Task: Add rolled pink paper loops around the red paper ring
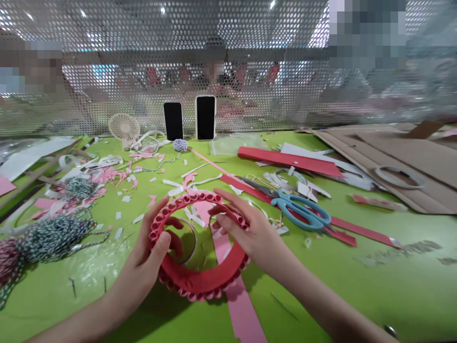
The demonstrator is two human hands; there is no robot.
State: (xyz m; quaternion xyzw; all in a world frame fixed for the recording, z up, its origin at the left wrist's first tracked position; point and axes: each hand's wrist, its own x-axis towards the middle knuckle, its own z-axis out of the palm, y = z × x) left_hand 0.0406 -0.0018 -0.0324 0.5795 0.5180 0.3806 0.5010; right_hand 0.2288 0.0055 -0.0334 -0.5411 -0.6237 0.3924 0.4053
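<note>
The left hand (148, 262) is gripping the near-left rim of a red paper ring (203, 281), its thumb pressing the outside and its fingers curling into the opening. The right hand (252, 231) is steadying the opposite rim, its fingers bending over the upper edge. The ring is tilting between both hands above the green tabletop (410, 290), and a row of small rolled-paper tubes (194, 296) is lining its outer wall, their open ends showing. A pink paper strip (243, 309) is running beneath the ring, partly showing through its opening.

Just beyond the right hand, blue-handled scissors (284, 197) are lying across a narrow red paper strip (367, 232). Farther right of that hand, a slim plastic packet (378, 202) is resting near cardboard sheets (371, 152); its reddish contents are appearing too blurred to identify. A pale tape roll (392, 183) is lying on the cardboard. Well beyond both hands, a clear plastic bag (235, 144) is lying flat, and two smartphones (173, 121) are standing upright beside a handheld fan (124, 127). Left of the left hand, a green-and-white twine skein (57, 236) is sitting near paper scraps (107, 174).
</note>
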